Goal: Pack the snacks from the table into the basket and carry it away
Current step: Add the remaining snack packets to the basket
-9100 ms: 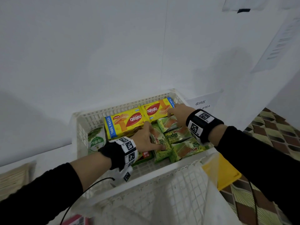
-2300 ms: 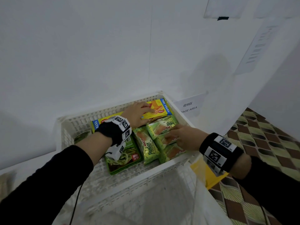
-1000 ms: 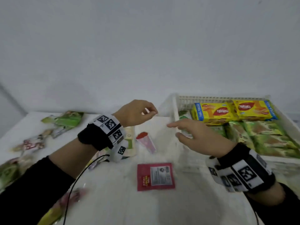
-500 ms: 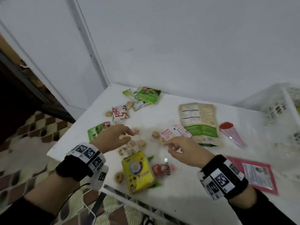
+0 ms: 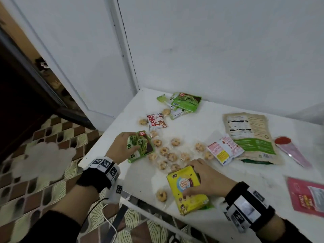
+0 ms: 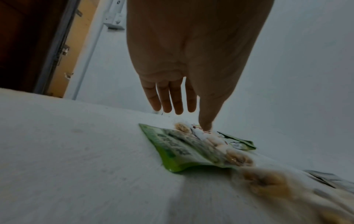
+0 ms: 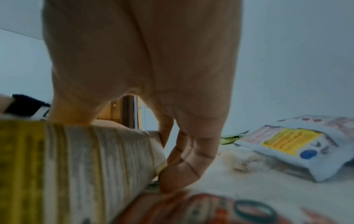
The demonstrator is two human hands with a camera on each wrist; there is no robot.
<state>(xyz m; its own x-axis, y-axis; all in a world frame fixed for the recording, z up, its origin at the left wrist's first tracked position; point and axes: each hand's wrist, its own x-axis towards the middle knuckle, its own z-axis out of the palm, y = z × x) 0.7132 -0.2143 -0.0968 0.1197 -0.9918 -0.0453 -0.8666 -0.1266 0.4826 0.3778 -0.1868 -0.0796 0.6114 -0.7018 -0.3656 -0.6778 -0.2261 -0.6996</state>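
White table point(image 5: 236, 190), largest item shown, carries every snack left to pack; the basket is out of view. Against the far edge lies my biggest remaining item, the kraft pouch point(image 5: 250, 135), flat and label up, with a pink-white sachet point(image 5: 224, 149) overlapping its near-left corner. A red packet point(image 5: 308, 195) lies at the right edge, a pink cone point(image 5: 291, 151) between it and the pouch. At the far-left corner sit green packs point(image 5: 184, 102), a small red-and-white pack point(image 5: 156, 120) just nearer.

My right hand point(image 5: 205, 178) grips the yellow bag point(image 5: 187, 190) at the near edge, thumb on its face, fingers curled round its far end; the wrist view confirms the bag pinched and tilted off the surface. My left hand point(image 5: 121, 146) is at the green packet point(image 5: 140, 146) near the left edge; the head view suggests fingers curling over it, but the wrist view shows them spread with the thumb pointing down, so I cannot tell whether it grips.

Step in hand, as I judge it: collecting a further pair of snacks, packing partly done. The next move calls for securing both, lifting, and swinging right to the basket.

Smallest: round wrapped biscuits point(image 5: 168, 155), scattered loosely between my hands, likely to need scooping in handfuls.
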